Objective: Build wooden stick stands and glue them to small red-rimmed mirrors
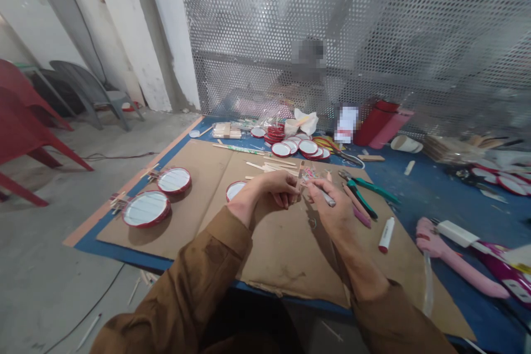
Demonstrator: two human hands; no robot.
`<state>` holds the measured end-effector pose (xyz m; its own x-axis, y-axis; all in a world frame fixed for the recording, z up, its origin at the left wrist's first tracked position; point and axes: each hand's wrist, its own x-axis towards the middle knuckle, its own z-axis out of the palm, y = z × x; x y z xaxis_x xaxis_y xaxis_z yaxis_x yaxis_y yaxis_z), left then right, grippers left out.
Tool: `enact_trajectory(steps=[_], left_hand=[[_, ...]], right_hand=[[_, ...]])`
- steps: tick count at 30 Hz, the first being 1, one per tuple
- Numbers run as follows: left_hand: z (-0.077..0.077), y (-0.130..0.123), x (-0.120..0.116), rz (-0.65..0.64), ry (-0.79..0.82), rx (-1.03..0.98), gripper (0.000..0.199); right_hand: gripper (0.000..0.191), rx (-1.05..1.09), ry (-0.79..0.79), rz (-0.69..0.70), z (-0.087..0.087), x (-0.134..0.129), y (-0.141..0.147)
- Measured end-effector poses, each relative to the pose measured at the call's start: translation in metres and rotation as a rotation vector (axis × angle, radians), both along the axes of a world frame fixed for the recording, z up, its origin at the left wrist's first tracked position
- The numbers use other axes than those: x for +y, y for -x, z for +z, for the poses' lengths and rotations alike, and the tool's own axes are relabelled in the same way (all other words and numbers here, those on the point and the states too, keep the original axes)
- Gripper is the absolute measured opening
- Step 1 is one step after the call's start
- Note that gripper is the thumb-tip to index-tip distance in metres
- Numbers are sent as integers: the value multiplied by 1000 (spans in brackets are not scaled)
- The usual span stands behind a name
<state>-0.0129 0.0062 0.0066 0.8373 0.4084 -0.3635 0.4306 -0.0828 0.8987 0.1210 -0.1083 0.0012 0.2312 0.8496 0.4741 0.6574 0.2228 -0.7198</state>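
The grip of the left hand (282, 191) is closed in a pinch on a small wooden stick (301, 168), held roughly upright over the cardboard sheet (286, 265), while the right hand (334, 210) is wrapped around a slim grey-handled tool (329, 198) whose working end meets or nearly meets the stick (too small to tell whether it is a blade or a point). To do this well, I would pinch the stick low and firmly, keep the left fingertips out of the tool's line, and use short, light strokes so the thin wood does not split. Just beyond lie colourful bits (309, 173) and loose pale sticks (274, 167); to the right, green-handled pliers (373, 191) and a marker (386, 235). Two red-rimmed discs (146, 209) sit at left, and farther right a pink glue gun (460, 265) rests on the blue bench (398, 174).
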Motion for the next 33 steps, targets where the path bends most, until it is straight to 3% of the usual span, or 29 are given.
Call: enact_trajectory(steps=[33], left_hand=[[1,0,-1,2,3,3,8]], right_hand=[[27,-3,-1,27,1,0,1]])
